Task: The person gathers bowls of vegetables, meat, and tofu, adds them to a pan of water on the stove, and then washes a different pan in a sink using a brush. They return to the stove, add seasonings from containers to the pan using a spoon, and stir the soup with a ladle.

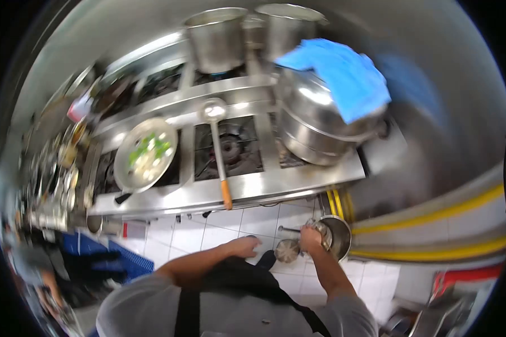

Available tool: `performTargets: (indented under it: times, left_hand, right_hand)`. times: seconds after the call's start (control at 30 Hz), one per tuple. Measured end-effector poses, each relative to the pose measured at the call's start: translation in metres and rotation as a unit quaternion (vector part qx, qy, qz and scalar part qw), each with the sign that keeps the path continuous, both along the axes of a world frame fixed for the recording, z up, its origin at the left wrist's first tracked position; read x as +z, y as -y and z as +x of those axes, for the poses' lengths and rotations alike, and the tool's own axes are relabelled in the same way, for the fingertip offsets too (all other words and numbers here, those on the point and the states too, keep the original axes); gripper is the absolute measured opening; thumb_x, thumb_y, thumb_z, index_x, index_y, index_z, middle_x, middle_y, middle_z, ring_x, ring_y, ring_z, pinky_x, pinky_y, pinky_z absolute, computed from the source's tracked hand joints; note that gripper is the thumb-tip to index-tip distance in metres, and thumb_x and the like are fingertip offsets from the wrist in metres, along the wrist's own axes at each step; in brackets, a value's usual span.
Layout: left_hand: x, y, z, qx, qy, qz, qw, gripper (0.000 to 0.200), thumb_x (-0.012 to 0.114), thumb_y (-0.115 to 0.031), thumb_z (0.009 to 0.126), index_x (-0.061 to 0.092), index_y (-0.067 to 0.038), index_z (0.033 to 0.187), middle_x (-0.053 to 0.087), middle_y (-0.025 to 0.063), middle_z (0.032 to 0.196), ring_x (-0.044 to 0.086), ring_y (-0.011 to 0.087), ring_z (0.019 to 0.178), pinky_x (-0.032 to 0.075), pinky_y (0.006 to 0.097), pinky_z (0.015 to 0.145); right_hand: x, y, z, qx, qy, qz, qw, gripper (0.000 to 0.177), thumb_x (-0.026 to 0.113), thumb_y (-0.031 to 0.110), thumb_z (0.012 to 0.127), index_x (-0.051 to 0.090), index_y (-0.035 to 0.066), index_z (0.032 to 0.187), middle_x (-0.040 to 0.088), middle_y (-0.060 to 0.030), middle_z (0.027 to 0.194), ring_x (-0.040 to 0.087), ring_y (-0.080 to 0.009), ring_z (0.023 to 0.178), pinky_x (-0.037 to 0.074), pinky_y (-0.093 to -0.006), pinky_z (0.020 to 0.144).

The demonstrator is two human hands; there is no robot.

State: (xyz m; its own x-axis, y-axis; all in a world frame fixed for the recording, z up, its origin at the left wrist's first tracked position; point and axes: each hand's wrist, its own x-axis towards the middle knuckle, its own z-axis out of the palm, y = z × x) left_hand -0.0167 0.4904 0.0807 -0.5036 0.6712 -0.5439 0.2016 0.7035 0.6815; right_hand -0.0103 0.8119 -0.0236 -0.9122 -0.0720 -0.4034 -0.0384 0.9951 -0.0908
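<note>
My right hand [311, 238] is low on the right, closed at the near rim of a deep metal pot [341, 236]. Blur hides what its fingers grip; a shiny metal piece shows just beside them. A round, ridged, pale brown object [287, 251] is left of this hand, and a short metal handle [289, 229] juts out above it. My left hand [243, 246] hovers over the white floor tiles in front of the stove, holding nothing, its thumb apart from the other fingers.
On the stove [247, 188] are a frying pan [130, 149] with green and white pieces, a ladle [218, 151] with a wooden handle, a large lidded pot [303, 132] under a blue cloth [348, 76], and tall pots [216, 42] behind. Yellow pipes [433, 216] run right. Another person [31, 264] stands left.
</note>
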Motion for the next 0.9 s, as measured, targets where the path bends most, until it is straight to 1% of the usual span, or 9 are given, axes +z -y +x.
performTargets:
  times: [0.23, 0.33, 0.4, 0.47, 0.5, 0.6, 0.7, 0.8, 0.9]
  left_hand:
    - [0.070, -0.082, -0.014, -0.039, -0.265, 0.290, 0.919, 0.078, 0.079, -0.029, 0.073, 0.043, -0.010, 0.140, 0.044, 0.0177, 0.141, 0.039, 0.0363, 0.133, 0.034, 0.0398, 0.110]
    - [0.132, -0.101, -0.009, -0.062, -0.186, 0.451, 0.871, 0.065, 0.078, -0.027, 0.076, 0.052, -0.010, 0.133, 0.045, 0.0158, 0.140, 0.038, 0.0337, 0.133, 0.032, 0.0398, 0.111]
    - [0.175, -0.096, -0.002, -0.038, -0.140, 0.444, 0.884, 0.051, 0.077, -0.024, 0.078, 0.059, -0.007, 0.123, 0.052, 0.0138, 0.133, 0.050, 0.0241, 0.121, 0.042, 0.0381, 0.101]
    - [0.199, -0.087, -0.004, 0.063, -0.004, 0.449, 0.891, 0.034, 0.075, -0.026, 0.083, 0.065, -0.004, 0.106, 0.066, 0.0113, 0.101, 0.061, 0.0136, 0.086, 0.051, 0.0336, 0.075]
    - [0.205, -0.082, -0.007, 0.064, -0.004, 0.450, 0.891, 0.034, 0.075, -0.026, 0.083, 0.065, -0.004, 0.106, 0.066, 0.0113, 0.101, 0.061, 0.0136, 0.086, 0.051, 0.0336, 0.075]
    - [0.233, -0.069, -0.020, 0.313, -0.057, 0.421, 0.849, 0.047, 0.071, -0.041, 0.088, 0.058, -0.002, 0.064, 0.051, 0.0010, 0.050, 0.046, 0.0077, 0.049, 0.037, 0.0309, 0.044]
    - [0.240, -0.042, -0.054, 0.369, -0.055, 0.552, 0.745, 0.034, 0.071, -0.030, 0.090, 0.070, 0.000, 0.073, 0.064, 0.0019, 0.062, 0.050, 0.0041, 0.053, 0.040, 0.0258, 0.046]
    - [0.261, 0.006, -0.073, 0.390, -0.114, 0.568, 0.716, 0.027, 0.054, -0.008, 0.096, 0.043, -0.009, 0.071, 0.050, -0.0008, 0.064, 0.045, 0.0074, 0.056, 0.040, 0.0266, 0.052]
    - [0.252, 0.054, -0.092, 0.374, -0.138, 0.579, 0.711, 0.033, 0.058, -0.008, 0.094, 0.042, -0.008, 0.065, 0.048, -0.0024, 0.062, 0.041, 0.0063, 0.055, 0.035, 0.0260, 0.051]
  right_hand:
    - [0.319, 0.066, 0.042, 0.158, -0.117, -0.078, 0.977, 0.027, 0.064, 0.011, 0.080, 0.056, 0.006, 0.105, 0.060, -0.0128, 0.107, 0.067, -0.0315, 0.091, 0.056, -0.0423, 0.071]
    - [0.408, 0.082, 0.052, 0.204, -0.120, -0.065, 0.969, 0.025, 0.065, 0.012, 0.081, 0.055, 0.007, 0.103, 0.060, -0.0118, 0.108, 0.066, -0.0321, 0.089, 0.056, -0.0423, 0.070]
    - [0.441, 0.092, 0.053, 0.210, -0.127, -0.092, 0.965, 0.029, 0.065, 0.011, 0.081, 0.056, 0.006, 0.108, 0.060, -0.0123, 0.105, 0.065, -0.0345, 0.087, 0.054, -0.0440, 0.070]
    - [0.467, 0.105, 0.045, 0.207, -0.174, -0.130, 0.954, 0.040, 0.068, 0.012, 0.081, 0.056, 0.007, 0.118, 0.060, -0.0129, 0.100, 0.064, -0.0353, 0.082, 0.053, -0.0439, 0.069]
    - [0.478, 0.111, 0.039, 0.201, -0.210, -0.139, 0.947, 0.046, 0.070, 0.013, 0.080, 0.056, 0.008, 0.124, 0.060, -0.0130, 0.098, 0.063, -0.0337, 0.080, 0.053, -0.0421, 0.068]
    - [0.516, 0.110, -0.007, 0.139, -0.316, -0.212, 0.914, 0.059, 0.076, 0.018, 0.078, 0.053, 0.005, 0.131, 0.062, -0.0159, 0.116, 0.063, -0.0297, 0.082, 0.052, -0.0374, 0.070]
    - [0.550, 0.078, -0.092, 0.042, -0.386, -0.222, 0.894, 0.032, 0.069, 0.013, 0.086, 0.064, 0.002, 0.116, 0.068, -0.0160, 0.091, 0.064, -0.0240, 0.074, 0.051, -0.0345, 0.070]
    - [0.573, 0.033, -0.218, 0.033, -0.433, -0.092, 0.896, 0.036, 0.063, 0.026, 0.090, 0.064, 0.002, 0.116, 0.069, -0.0184, 0.106, 0.067, -0.0347, 0.097, 0.051, -0.0392, 0.083]
    - [0.538, -0.014, -0.329, 0.013, -0.390, -0.042, 0.920, 0.050, 0.065, 0.026, 0.088, 0.054, 0.007, 0.133, 0.060, -0.0219, 0.125, 0.060, -0.0366, 0.111, 0.050, -0.0407, 0.092]
